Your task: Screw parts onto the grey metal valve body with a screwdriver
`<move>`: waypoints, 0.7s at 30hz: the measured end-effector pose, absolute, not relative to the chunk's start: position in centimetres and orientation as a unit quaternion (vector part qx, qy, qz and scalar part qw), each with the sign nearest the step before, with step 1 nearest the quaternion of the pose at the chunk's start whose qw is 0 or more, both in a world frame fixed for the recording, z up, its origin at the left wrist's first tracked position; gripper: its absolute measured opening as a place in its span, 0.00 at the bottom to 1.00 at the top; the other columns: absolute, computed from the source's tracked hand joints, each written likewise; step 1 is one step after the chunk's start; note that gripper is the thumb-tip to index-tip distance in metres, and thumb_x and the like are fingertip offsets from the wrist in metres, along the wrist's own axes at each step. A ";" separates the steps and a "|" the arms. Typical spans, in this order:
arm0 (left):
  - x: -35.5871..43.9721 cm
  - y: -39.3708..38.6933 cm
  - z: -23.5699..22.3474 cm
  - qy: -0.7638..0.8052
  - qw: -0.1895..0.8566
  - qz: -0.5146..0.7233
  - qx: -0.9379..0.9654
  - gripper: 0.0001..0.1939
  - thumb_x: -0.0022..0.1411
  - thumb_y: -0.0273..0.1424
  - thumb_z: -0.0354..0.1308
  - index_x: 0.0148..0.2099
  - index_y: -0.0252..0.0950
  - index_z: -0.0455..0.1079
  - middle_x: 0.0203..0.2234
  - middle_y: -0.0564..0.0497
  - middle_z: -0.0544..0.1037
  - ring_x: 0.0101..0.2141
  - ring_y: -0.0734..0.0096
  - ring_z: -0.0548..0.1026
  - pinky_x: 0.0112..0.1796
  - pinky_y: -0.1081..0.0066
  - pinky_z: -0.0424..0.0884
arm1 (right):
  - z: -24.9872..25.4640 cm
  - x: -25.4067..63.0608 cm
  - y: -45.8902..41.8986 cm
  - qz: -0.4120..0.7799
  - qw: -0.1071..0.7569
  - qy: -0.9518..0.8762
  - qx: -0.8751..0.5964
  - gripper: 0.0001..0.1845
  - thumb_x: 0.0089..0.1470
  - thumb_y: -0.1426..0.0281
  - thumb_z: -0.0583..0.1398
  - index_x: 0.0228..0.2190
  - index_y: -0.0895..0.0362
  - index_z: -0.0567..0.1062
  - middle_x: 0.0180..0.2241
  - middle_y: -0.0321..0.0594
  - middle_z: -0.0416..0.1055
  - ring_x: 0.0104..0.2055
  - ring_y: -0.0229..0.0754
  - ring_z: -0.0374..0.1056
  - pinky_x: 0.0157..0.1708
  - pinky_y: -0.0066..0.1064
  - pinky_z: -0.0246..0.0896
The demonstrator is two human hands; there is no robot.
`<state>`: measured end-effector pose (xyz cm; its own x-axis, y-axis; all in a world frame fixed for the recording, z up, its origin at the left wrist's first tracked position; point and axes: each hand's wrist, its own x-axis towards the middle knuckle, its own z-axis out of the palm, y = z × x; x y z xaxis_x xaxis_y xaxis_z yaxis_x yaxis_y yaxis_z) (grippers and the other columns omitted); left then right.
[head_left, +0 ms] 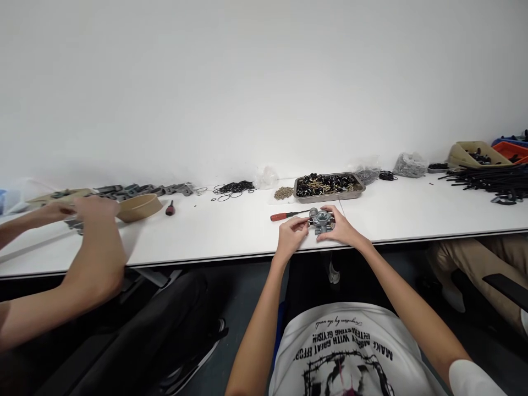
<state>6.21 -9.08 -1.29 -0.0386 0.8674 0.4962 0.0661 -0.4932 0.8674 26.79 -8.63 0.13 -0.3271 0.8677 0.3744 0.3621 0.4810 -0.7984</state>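
A grey cast-metal housing (323,218) with a round opening rests at the table's front edge. Around its right side the fingers and thumb of my right hand (341,226) are closed, holding it. My left hand (292,235) pinches at the housing's left side, where a small dark piece shows by the fingertips; I cannot make out what it is. Just behind my left hand lies a screwdriver (279,216) with a red handle, its shaft pointing toward the housing.
Behind the housing stands a metal tray (358,193) of black and brass-coloured fittings, beside a pile of small brass pieces (284,192). Black rings (234,188) lie further left. A co-worker's arms (94,253) reach over the table at left, near a tan bin (140,208). Black tubes (487,179) lie right.
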 end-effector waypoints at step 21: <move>8.0 -11.2 -1.1 0.383 0.483 0.681 0.397 0.21 0.38 0.39 0.78 0.32 0.31 0.81 0.19 0.50 0.78 0.21 0.70 0.75 0.31 0.66 0.74 | -1.2 27.1 -8.9 0.165 0.437 -0.828 -0.309 0.33 0.45 0.50 0.76 0.43 0.50 0.68 0.64 0.53 0.58 0.71 0.62 0.56 0.67 0.58 0.59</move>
